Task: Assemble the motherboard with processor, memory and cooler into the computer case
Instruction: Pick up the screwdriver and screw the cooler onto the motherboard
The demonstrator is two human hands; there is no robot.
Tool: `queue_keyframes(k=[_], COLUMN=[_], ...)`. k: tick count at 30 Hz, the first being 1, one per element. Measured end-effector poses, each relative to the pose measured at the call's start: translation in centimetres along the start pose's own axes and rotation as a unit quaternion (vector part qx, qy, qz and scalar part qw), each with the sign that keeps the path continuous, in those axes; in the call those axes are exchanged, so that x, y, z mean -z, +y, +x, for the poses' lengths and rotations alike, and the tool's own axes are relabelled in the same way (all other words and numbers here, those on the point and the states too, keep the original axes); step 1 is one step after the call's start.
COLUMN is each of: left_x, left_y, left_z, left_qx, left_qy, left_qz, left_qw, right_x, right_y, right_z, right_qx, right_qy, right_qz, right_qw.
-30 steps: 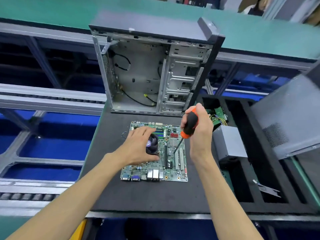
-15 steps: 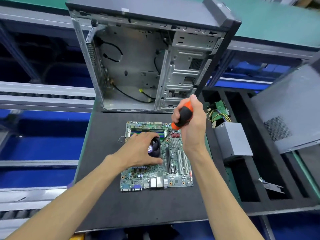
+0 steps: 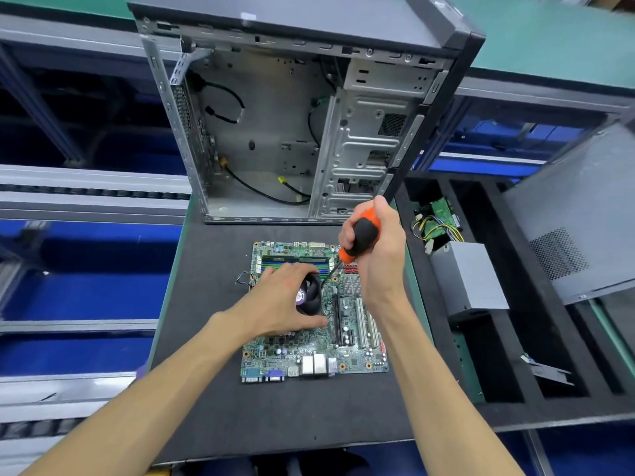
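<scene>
A green motherboard (image 3: 347, 341) lies flat on the black foam mat (image 3: 213, 400). A black cooler fan (image 3: 309, 293) sits on it, with a memory stick (image 3: 295, 259) in the slots behind. My left hand (image 3: 278, 304) rests over the cooler, fingers wrapped around its sides. My right hand (image 3: 374, 255) grips an orange and black screwdriver (image 3: 360, 238), its shaft slanting down to the cooler's far right corner. The open computer case (image 3: 281, 132) stands upright behind the board, empty but for loose cables.
A black foam tray (image 3: 515, 389) on the right holds a grey power supply (image 3: 467, 276) with wires and a small green board (image 3: 441, 209). A grey case side panel (image 3: 584, 214) leans at far right. A green conveyor belt (image 3: 549, 39) runs behind.
My right hand moved the screwdriver tip from the slots right of the cooler up to the cooler's far right corner. The left hand stayed on the cooler. My head moved closer.
</scene>
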State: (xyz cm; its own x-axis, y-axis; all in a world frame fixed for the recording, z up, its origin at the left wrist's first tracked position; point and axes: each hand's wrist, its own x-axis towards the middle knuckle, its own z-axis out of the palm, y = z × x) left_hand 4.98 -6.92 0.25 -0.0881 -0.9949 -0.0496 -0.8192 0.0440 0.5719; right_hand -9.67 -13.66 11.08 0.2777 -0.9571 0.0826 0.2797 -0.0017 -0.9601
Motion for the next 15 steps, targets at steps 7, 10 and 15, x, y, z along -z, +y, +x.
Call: queue_keyframes(k=[7, 10, 15], left_x=[0.0, 0.0, -0.1], left_y=[-0.1, -0.1, -0.1], left_z=[-0.1, -0.1, -0.1], left_qx=[0.000, 0.000, -0.002], left_qy=[-0.003, -0.002, 0.005], left_qz=[0.000, -0.003, 0.001], left_qw=[1.000, 1.000, 1.000], right_x=[-0.1, 0.2, 0.3], right_y=[-0.1, -0.2, -1.8], right_z=[0.2, 0.4, 0.9], right_qx=[0.005, -0.013, -0.043], right_qy=[-0.029, -0.049, -0.127], right_qz=[-0.031, -0.033, -0.115], right_qw=[0.999, 0.998, 0.984])
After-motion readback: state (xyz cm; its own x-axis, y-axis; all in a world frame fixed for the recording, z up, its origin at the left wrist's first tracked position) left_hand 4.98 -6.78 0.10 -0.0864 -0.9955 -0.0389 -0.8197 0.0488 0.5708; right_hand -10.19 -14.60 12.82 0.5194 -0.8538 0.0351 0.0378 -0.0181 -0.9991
